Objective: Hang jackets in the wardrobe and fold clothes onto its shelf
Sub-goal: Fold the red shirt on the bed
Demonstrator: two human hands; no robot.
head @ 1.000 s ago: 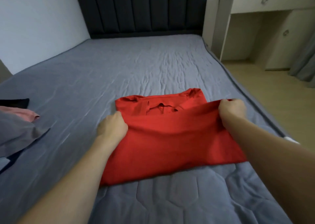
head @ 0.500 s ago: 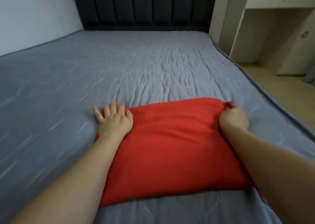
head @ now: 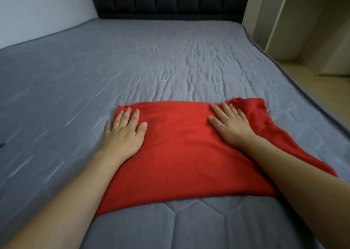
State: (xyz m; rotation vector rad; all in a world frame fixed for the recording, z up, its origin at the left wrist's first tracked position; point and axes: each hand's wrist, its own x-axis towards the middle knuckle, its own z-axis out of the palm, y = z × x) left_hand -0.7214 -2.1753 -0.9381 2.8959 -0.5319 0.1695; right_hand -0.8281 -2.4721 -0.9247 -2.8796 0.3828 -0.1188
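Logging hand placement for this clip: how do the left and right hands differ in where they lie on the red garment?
The left hand lies at the red garment's left edge, outer fingers spilling onto the grey mattress; the right hand lies wholly on the cloth. Fabric beside the right hand is bunched; by the left hand it lies smooth. Both are flat, palms down, fingers straight.

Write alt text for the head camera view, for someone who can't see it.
A person's left hand and right hand press flat on a folded red garment lying on a grey quilted mattress. A dark padded headboard stands behind; pale furniture stands at right.
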